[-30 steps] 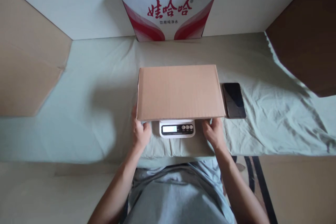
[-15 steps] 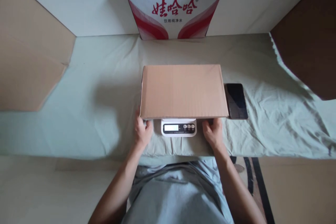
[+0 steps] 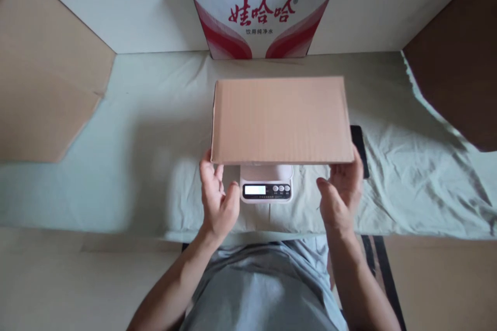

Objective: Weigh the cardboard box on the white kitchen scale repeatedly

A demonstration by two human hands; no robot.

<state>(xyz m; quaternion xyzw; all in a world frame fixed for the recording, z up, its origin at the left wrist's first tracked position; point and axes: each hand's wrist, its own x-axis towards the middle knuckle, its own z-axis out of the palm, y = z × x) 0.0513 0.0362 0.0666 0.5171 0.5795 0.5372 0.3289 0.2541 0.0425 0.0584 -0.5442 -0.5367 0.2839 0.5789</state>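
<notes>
A closed brown cardboard box (image 3: 283, 121) is held raised above a white digital kitchen scale (image 3: 267, 192). My left hand (image 3: 219, 194) supports its near left corner, thumb apart and some fingers hidden beneath. At the near right corner my right hand (image 3: 341, 189) carries the other end in the same way, with fingertips under the box. The scale's lit display and its buttons face me, and part of its platform shows below the box edge. What the display reads is too bright to make out.
A black smartphone (image 3: 360, 152) lies on the green cloth (image 3: 163, 186), partly covered by the box and my right hand. A white and red carton (image 3: 262, 15) stands at the back. Cardboard panels (image 3: 50, 77) flank the left side, with a darker one (image 3: 458, 67) at right.
The box has risen off the scale and shifted slightly away and to the right. Both hands have come up with it, and more of the scale's platform shows.
</notes>
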